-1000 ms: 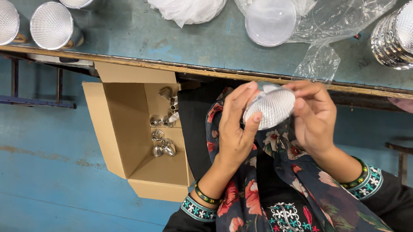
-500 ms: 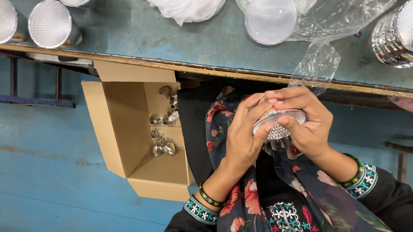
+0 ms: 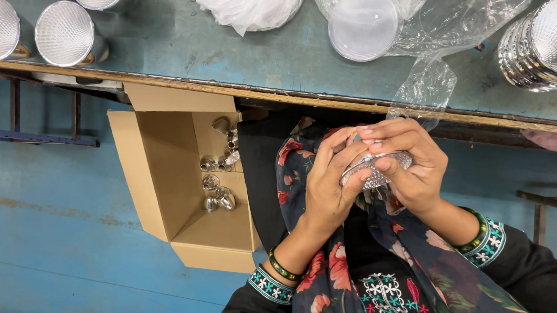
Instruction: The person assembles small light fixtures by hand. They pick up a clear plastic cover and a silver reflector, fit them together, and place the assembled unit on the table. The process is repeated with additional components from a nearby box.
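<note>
Left hand and right hand cupped together, fingers curled.

A small round silver reflector with a faceted, dimpled surface sits right of the frame's centre, just below the table edge. It is seen nearly edge-on, its rim showing as a thin tilted band. Fingers cover most of it.

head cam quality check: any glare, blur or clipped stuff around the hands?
Head view: even, soft light, sharp throughout; no motion blur on the left hand or right hand. The faceted reflector they hold is mostly hidden by fingers. Bright glare on the stacked reflectors at the right edge, cropped by the frame; the plastic bag shows specular streaks. Cardboard box interior is lightly shadowed.
</note>
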